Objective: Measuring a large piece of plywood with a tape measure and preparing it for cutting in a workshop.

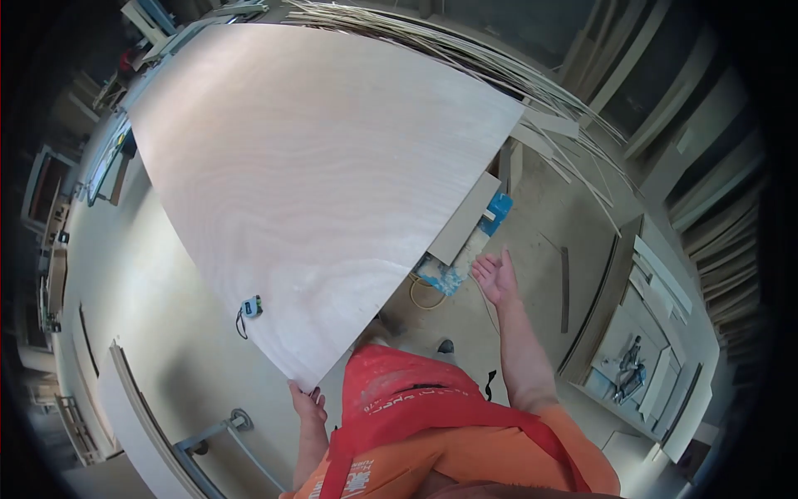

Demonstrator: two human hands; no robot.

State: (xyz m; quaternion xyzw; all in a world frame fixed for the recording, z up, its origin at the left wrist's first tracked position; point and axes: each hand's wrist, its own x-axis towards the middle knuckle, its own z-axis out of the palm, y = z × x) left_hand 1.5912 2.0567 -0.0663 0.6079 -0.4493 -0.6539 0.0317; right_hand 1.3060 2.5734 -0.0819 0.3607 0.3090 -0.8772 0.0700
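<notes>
A large pale plywood sheet (pixel 332 150) stretches out in front of me, one corner pointing at my waist. My left hand (pixel 309 402) grips that near corner, with the thumb at the edge and part of the fingers hidden. A small blue-grey tape measure (pixel 253 306) with a dark wrist strap lies on the sheet near its left edge. Off the sheet's right edge, my right hand (pixel 496 277) hangs in the air, palm partly up and fingers apart, holding nothing.
Long thin wood strips (pixel 465 54) pile up behind the sheet. Under its right edge are a board (pixel 464 220) and a blue-stained piece (pixel 440 274). At right, a wooden frame (pixel 600 303) borders a bin with metal tools (pixel 629 370). A wheeled metal cart (pixel 199 437) stands at lower left.
</notes>
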